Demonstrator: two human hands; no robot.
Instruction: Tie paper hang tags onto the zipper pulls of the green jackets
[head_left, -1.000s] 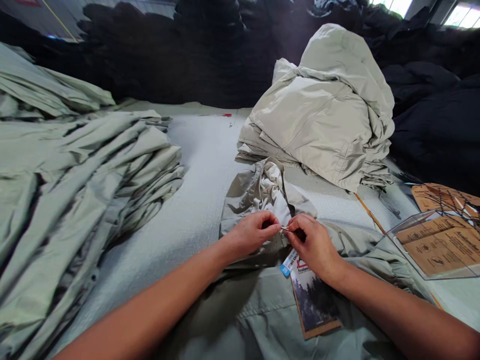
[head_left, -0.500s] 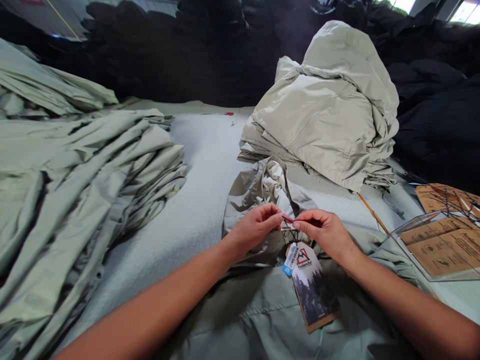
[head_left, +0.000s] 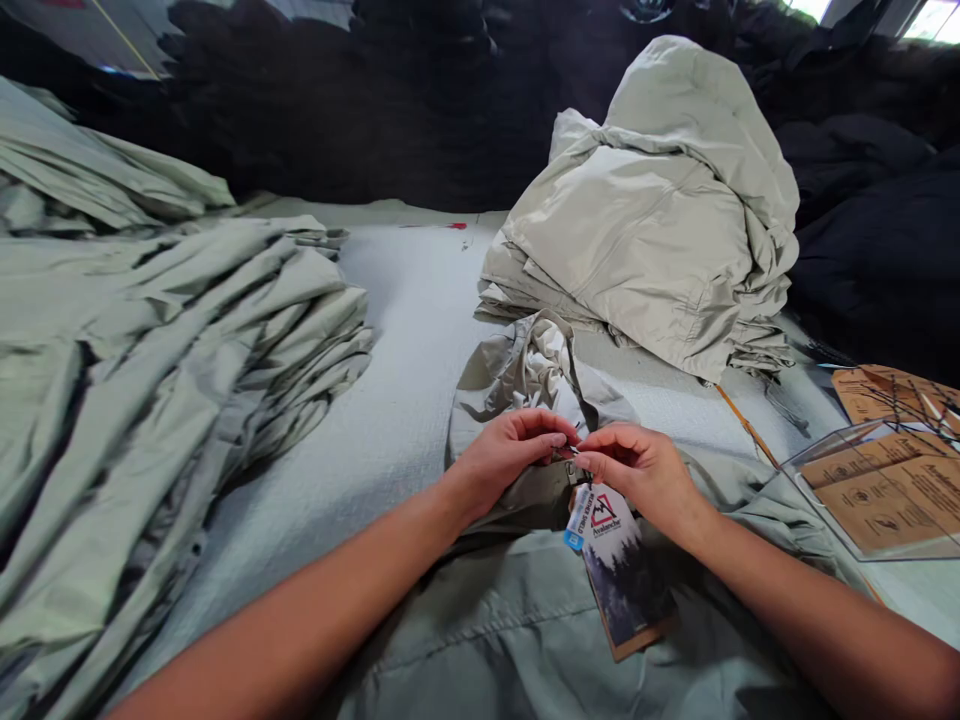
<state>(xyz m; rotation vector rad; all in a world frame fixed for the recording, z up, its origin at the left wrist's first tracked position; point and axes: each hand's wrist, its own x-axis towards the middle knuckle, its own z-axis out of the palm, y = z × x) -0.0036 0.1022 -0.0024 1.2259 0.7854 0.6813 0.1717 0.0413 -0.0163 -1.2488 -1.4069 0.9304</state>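
A grey-green hooded jacket [head_left: 480, 610] lies in front of me, its hood [head_left: 487, 385] pointing away. My left hand [head_left: 517, 455] and my right hand [head_left: 637, 465] meet over its collar, both pinching a thin dark hang tag string [head_left: 576, 450]. From the string hang a printed Avalanche hang tag [head_left: 626, 575] with a forest picture and a small blue-and-white tag [head_left: 576, 525], both resting on the jacket. The fingertips hide most of the string and its fastening.
Piles of grey-green garments [head_left: 187, 330] lie on the left. A stack of folded hooded jackets [head_left: 637, 230] stands behind my hands on the white table [head_left: 405, 290]. At right, a clear box [head_left: 900, 545] holds brown tags [head_left: 885, 490] with black strings. Dark garments [head_left: 337, 120] fill the back.
My fingertips have come closer together over the string, the right hand shifting slightly left. The hang tags have barely moved.
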